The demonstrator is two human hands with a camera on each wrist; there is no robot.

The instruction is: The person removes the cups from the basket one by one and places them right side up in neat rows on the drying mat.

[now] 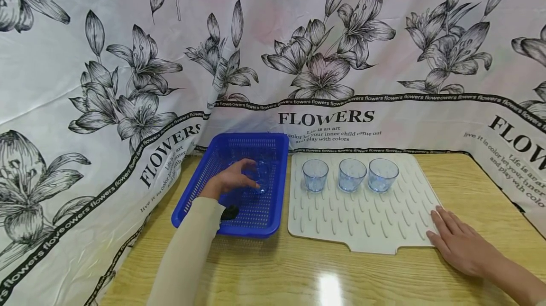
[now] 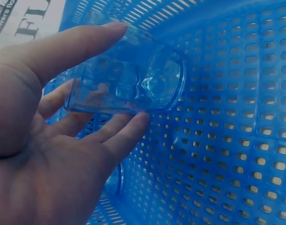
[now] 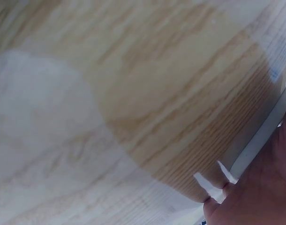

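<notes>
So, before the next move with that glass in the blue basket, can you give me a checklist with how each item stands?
1. Left hand on the glass: ok, it lies between thumb and fingers.
2. Grip firm enough to lift: cannot tell from a still.
3. Glass out of the blue basket: not ok, it is inside.
4. Three glasses on the white mat, left, middle and right, upright: ok.
5. Middle and right glasses apart: cannot tell, they stand very close.
6. Right hand at the right edge of the white mat: ok.
</notes>
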